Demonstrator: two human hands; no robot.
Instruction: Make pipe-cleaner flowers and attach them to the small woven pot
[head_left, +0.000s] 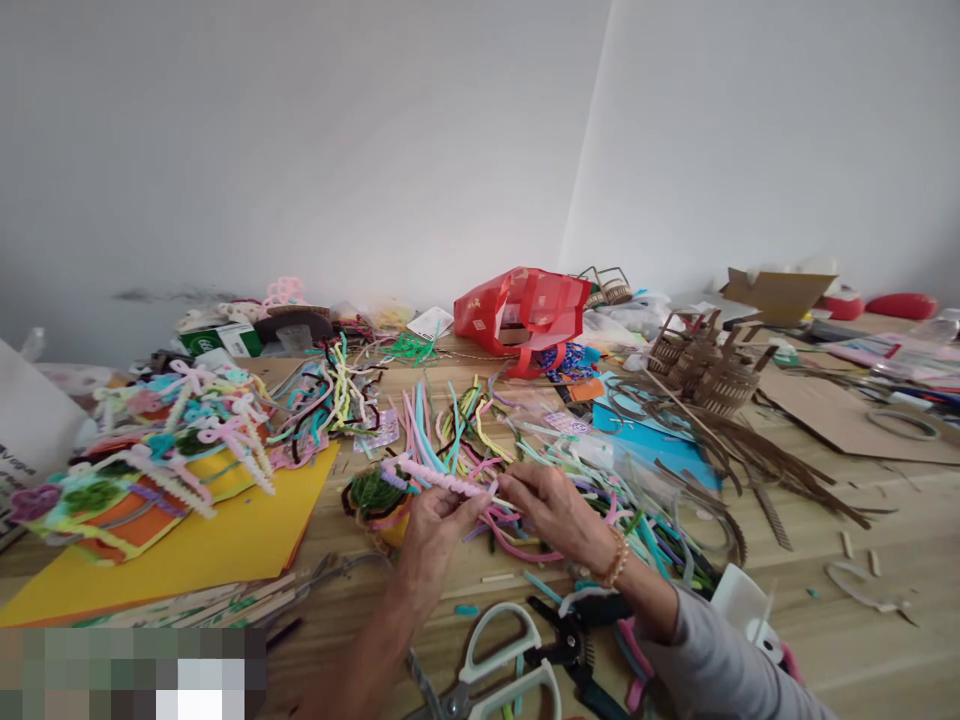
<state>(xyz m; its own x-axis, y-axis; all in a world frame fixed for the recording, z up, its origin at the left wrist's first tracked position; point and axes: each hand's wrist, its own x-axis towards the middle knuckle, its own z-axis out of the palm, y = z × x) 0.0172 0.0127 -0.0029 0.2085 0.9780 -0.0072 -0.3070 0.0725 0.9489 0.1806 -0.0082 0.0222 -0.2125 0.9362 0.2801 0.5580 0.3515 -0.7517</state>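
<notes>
A pale pink fuzzy pipe cleaner [431, 474], twisted into a thick coil, stretches between my hands above the table. My left hand [433, 540] pinches it from below with thumb and fingertips. At its right end, the fingers of my right hand [559, 510] are closed on the pipe cleaner, with a beaded bracelet at that wrist. Whether a stick runs inside the coil I cannot tell. Just left of my left hand sits a small yellow piece with a dark green pipe-cleaner tuft [375, 492]. Loose coloured pipe cleaners [517, 545] lie beneath and behind both hands.
White-handled scissors [499, 650] and black-handled pliers [574, 640] lie in front. Finished pipe-cleaner flower pieces [157, 480] rest on yellow card [277, 535] at left. A red bag [487, 315] stands at the back. Small brown baskets [724, 385] and cardboard [847, 410] are to the right.
</notes>
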